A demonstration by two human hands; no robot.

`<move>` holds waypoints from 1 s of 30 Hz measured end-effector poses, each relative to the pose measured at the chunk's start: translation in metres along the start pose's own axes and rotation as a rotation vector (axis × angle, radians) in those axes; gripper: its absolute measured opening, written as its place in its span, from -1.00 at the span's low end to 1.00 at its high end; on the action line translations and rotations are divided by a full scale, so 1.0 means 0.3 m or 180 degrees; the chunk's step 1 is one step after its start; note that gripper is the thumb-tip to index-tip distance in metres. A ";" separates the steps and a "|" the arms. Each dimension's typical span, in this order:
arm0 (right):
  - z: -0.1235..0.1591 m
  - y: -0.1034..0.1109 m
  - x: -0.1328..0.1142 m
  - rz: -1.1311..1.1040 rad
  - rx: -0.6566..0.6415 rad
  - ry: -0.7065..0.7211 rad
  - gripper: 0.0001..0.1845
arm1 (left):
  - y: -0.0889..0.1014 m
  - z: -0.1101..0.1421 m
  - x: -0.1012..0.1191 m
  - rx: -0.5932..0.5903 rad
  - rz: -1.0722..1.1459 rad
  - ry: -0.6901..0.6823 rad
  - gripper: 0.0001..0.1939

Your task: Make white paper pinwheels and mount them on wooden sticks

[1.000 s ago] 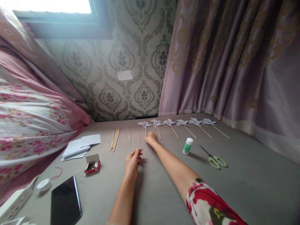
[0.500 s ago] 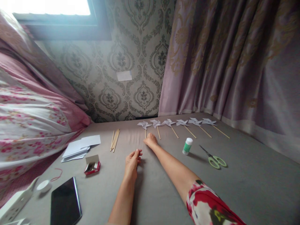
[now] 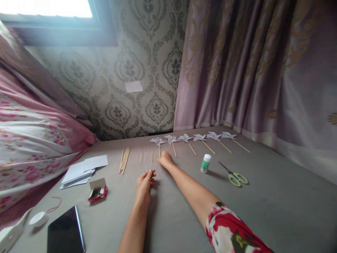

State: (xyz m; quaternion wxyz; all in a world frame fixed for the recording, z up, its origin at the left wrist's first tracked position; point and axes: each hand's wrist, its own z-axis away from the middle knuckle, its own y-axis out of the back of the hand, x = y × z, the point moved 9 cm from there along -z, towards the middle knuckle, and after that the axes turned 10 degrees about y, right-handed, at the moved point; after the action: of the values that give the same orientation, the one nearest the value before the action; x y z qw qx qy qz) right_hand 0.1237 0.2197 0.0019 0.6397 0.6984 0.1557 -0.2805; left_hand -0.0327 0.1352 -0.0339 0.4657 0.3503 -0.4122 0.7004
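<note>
A white paper pinwheel (image 3: 158, 141) lies at the left end of a row of several such pinwheels near the back of the grey surface. My right hand (image 3: 165, 160) is closed on the lower end of its wooden stick, and the fingertips are partly hidden. Nearer to me, my left hand (image 3: 144, 184) hovers over the cloth with its fingers loosely bent and slightly apart, nothing visible in them. To its left rests a small bunch of wooden sticks (image 3: 124, 161).
Right of my arm stand a glue stick (image 3: 205, 164) and green-handled scissors (image 3: 235, 176). On the left are white paper sheets (image 3: 79, 171), an opened red box (image 3: 98, 192) of small metal pieces, a dark phone (image 3: 65, 232), a white round object (image 3: 38, 219) and a power strip (image 3: 12, 236).
The whole view has shifted, so things appear a little further left. Both hands keep almost the same pose, the right one still at the leftmost pinwheel's stick.
</note>
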 end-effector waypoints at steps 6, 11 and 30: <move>0.092 -0.006 -0.021 -0.0392 -0.0048 0.0207 -0.68 | -0.007 0.020 0.025 0.0077 -0.0327 -0.0262 -0.42; 0.256 -0.029 -0.062 -0.0885 -0.0385 0.0646 -0.70 | -0.002 0.078 0.097 0.0307 -0.0239 -0.1048 -0.40; 0.499 0.041 0.053 -0.2466 -0.1275 0.0981 -0.57 | -0.302 0.261 -0.126 -0.1628 -0.0431 0.0355 -0.50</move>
State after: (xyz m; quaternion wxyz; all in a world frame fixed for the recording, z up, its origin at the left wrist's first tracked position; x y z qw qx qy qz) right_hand 0.1144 0.0691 -0.0012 0.5795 0.4850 0.5496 -0.3561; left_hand 0.0730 0.0714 -0.0117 0.6069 0.2090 -0.5251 0.5589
